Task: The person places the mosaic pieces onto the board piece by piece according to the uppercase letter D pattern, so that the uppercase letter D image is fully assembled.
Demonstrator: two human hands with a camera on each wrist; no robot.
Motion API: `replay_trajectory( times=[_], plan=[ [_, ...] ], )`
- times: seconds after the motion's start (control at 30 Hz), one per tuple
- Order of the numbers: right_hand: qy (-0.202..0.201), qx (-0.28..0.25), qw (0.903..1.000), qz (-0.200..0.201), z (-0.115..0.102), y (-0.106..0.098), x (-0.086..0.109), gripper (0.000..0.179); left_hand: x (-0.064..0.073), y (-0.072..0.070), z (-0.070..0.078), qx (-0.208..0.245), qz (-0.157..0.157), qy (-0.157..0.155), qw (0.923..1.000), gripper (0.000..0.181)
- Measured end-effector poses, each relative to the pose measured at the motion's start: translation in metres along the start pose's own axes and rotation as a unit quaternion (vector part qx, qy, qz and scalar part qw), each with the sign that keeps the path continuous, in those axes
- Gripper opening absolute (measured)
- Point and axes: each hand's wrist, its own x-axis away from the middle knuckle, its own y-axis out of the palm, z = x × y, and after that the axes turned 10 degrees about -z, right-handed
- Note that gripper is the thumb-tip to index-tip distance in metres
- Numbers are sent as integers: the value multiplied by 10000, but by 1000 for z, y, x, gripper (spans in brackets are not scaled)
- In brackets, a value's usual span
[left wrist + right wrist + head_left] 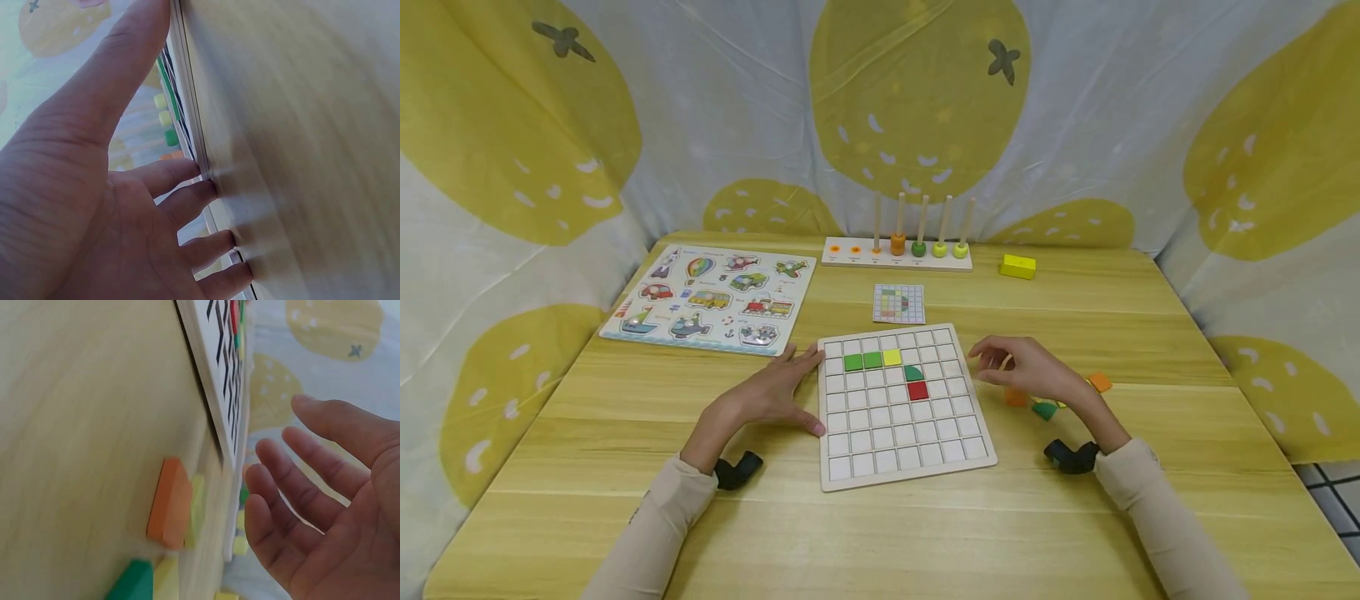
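Observation:
A wooden grid board [910, 408] lies on the table between my hands. Set in its cells are two light green squares [862, 361], a yellow square [891, 357], a dark green curved piece [913, 372] and a red square [917, 390]. My left hand [778, 390] touches the board's left edge with thumb and fingertips spread along it. Just off the right edge hovers my right hand [1026, 364], fingers loosely bent, nothing held in the right wrist view. Below it lie loose pieces, among them an orange one [169, 503] and a green one [1043, 410], partly hidden by the hand.
A small pattern card [898, 304] lies behind the board. Farther back stand a peg stacker [850, 260] with coloured beads and a yellow block [1018, 267]. At the left is a vehicle picture puzzle [715, 296]. A fruit-print curtain [760, 108] surrounds the table.

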Motion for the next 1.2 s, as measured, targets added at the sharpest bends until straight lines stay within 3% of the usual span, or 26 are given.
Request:
replay_trajectory(
  times=[0.27, 0.77, 1.2],
  plan=[
    [244, 9, 9995, 196, 16, -8, 23, 30, 0, 0, 0, 25, -2, 8, 10000, 118],
    [522, -98, 9981, 306, 35, -4, 66, 31, 0, 1, -2, 4, -10, 14, 10000, 118],
    [750, 43, 9969, 229, 40, 1, 86, 26, 0, 1, -2, -2, -7, -3, 10000, 118]
  ],
)
